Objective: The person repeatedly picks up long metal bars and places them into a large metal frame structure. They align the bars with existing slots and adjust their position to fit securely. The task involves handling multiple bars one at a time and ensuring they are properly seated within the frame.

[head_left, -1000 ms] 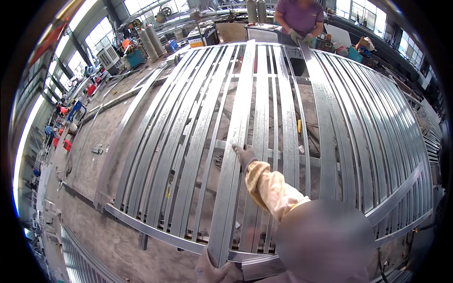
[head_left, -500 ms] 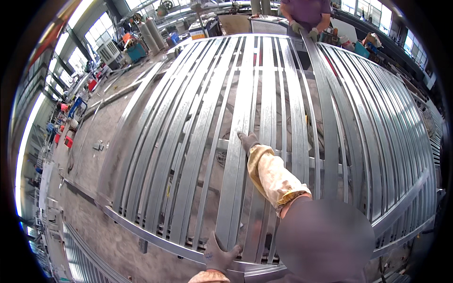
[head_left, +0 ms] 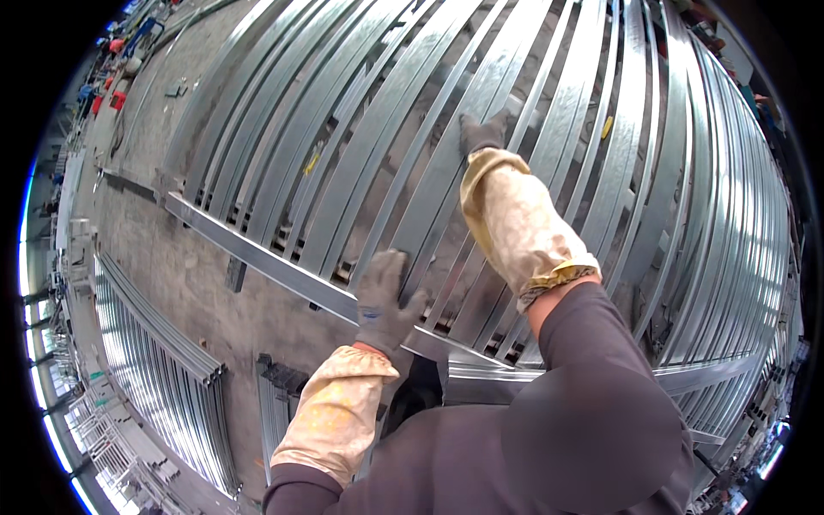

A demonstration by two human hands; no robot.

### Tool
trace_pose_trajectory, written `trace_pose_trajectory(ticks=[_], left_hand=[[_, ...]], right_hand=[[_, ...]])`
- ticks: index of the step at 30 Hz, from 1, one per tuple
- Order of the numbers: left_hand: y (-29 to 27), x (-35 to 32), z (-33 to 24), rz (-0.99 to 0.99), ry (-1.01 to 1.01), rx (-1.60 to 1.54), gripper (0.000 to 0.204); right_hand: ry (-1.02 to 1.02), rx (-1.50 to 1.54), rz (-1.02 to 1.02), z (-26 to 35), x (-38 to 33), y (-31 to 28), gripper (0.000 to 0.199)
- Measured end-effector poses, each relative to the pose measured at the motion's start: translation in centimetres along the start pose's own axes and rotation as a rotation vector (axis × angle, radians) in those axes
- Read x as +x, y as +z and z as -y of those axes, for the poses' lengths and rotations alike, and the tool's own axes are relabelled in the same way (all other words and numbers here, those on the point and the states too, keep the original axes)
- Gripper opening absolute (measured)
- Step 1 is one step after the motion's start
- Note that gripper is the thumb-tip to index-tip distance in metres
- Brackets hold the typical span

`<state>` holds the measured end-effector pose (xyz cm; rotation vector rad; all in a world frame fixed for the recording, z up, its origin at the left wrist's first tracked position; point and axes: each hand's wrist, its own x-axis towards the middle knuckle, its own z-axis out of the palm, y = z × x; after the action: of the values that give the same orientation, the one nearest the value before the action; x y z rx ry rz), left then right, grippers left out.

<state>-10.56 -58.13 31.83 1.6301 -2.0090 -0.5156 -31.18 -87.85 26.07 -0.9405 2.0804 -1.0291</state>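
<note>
Long grey metal bars lie side by side across a metal frame, and both my hands are on one of these metal bars (head_left: 436, 202). My left hand (head_left: 384, 296), in a grey glove, is at the bar's near end, by the frame's front rail (head_left: 257, 253); its thumb and fingers sit on either side of the bar. Farther up, my right hand (head_left: 483, 135), in a dark glove, is closed over the same bar, thumb on one edge and fingers on the other. Pale sleeve guards cover both forearms. The undersides of the bars are hidden.
Closely packed metal bars (head_left: 738, 197) fill the right side. A stack of metal tubes (head_left: 167, 369) lies on the floor at lower left, near a rail support (head_left: 234, 275). Small yellow objects (head_left: 607, 128) show between bars. Red items (head_left: 118, 101) stand at far left.
The view has tipped down and nearer, so the person in purple holding a bar at the far end is out of sight. My hands stay on the same bar.
</note>
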Motion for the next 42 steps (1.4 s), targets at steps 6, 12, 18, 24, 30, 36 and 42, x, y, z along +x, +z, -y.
trace_pose_trajectory(ticks=[6, 12, 18, 24, 30, 36, 42], left_hand=[[-3.8, -6.1, 3.4, 0.021, -0.078, 0.192, 0.086], [-2.1, -4.7, 4.5, 0.053, 0.033, 0.246, 0.090], [-2.5, -5.8, 4.9, 0.008, 0.068, 0.235, 0.082], [-2.2, -5.6, 0.6, 0.085, 0.118, 0.000, 0.066], [-0.8, -9.3, -14.0, 0.541, 0.579, -0.072, 0.092], [1.7, -11.0, -20.2, 0.712, 0.431, 0.300, 0.115], [3.2, -11.9, -19.1, 0.645, 0.386, 0.407, 0.105]], right_hand=[[-0.043, -0.034, -0.061, -0.7, -0.5, 1.3, 0.102], [-0.136, -0.556, 0.117, -2.8, 4.9, -0.1, 0.090], [-0.388, -0.074, 0.327, 1.8, -11.0, -8.3, 0.081], [-0.324, 0.302, -0.032, -10.8, -27.4, -32.7, 0.045], [0.315, 0.741, -0.719, -27.6, -36.0, -55.4, 0.035], [0.346, 0.707, -0.736, -33.1, -32.3, -61.2, 0.038], [0.089, 0.794, -0.467, -26.1, -21.2, -61.8, 0.024]])
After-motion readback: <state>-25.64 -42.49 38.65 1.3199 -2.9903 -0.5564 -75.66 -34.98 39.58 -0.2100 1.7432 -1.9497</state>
